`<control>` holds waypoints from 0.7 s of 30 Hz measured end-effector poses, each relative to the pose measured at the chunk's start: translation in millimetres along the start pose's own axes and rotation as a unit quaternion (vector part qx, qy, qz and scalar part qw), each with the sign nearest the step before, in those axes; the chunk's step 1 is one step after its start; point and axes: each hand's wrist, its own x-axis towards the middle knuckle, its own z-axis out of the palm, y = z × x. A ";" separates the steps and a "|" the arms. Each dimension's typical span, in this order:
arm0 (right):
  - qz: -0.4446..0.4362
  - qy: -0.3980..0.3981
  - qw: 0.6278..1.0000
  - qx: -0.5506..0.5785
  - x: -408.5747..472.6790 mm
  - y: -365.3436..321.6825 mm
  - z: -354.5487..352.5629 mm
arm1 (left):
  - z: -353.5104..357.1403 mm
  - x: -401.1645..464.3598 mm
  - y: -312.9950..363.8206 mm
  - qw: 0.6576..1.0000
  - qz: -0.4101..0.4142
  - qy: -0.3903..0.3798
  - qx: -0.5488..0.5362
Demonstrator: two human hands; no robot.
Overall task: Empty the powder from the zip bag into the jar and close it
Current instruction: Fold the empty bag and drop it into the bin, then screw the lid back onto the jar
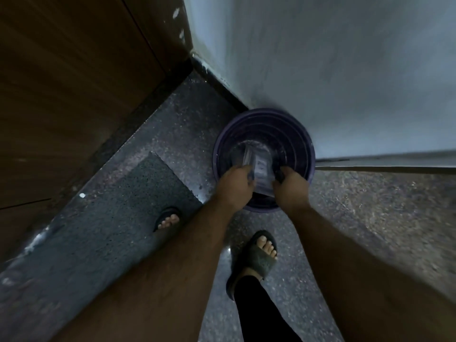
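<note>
I stand over a round purple bin (pixel 296 129) on the floor against a pale wall. A clear, crumpled zip bag (pixel 259 166) with a small printed label hangs over the bin's mouth. My left hand (pixel 234 186) grips the bag's left edge and my right hand (pixel 291 186) grips its right edge. The picture is blurred, so I cannot tell whether the bag holds powder. No jar is in view.
A brown wooden door (pixel 74 95) fills the left side. A dark floor mat (pixel 103 218) lies under my left sandalled foot (pixel 169 218); my right sandalled foot (pixel 259 255) is on the speckled stone floor (pixel 370 218). The pale wall (pixel 320 58) rises behind the bin.
</note>
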 end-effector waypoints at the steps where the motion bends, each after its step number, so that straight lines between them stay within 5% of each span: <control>1: -0.014 -0.001 1.000 -0.010 -12.9 -3.8 -9.0 | -7.7 -14.6 4.1 1.000 0.003 0.001 0.007; 10: -0.157 -0.037 0.979 -0.125 -140.0 -86.7 -140.7 | -121.8 -180.6 86.0 0.994 0.004 0.007 0.108; 21: -0.326 -0.006 0.928 -0.182 -308.5 -227.8 -305.4 | -251.3 -394.9 192.5 0.971 0.032 0.158 0.177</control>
